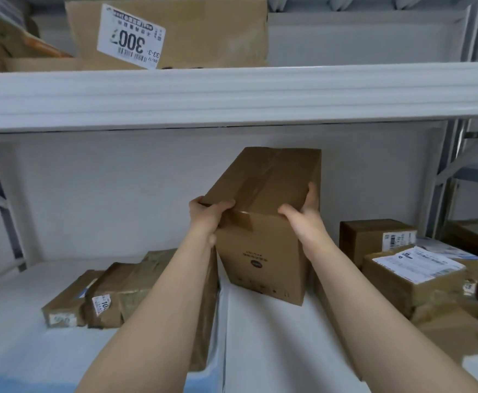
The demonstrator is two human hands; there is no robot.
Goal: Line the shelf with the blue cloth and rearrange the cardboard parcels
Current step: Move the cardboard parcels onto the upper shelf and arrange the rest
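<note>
two hands [208, 215] [303, 214] grip a parcel [260, 251], forearms [158, 307] half-hiding neighbouring parcels [207, 321].

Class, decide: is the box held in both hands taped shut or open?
Taped shut. Brown tape runs along the top seam of the box and folds down its front; flaps lie flat.

Shelf: white board [260, 341]; blue cloth [8, 382] at its front left
Left: taped parcels [104, 293] side by side
Right: labelled parcels [411, 276] stacked

Matt brown cardboard parcel [263, 222] sealed with glossy tape [239, 221]; smooth painted metal shelf [232, 95]; paper label [131, 36].
</note>
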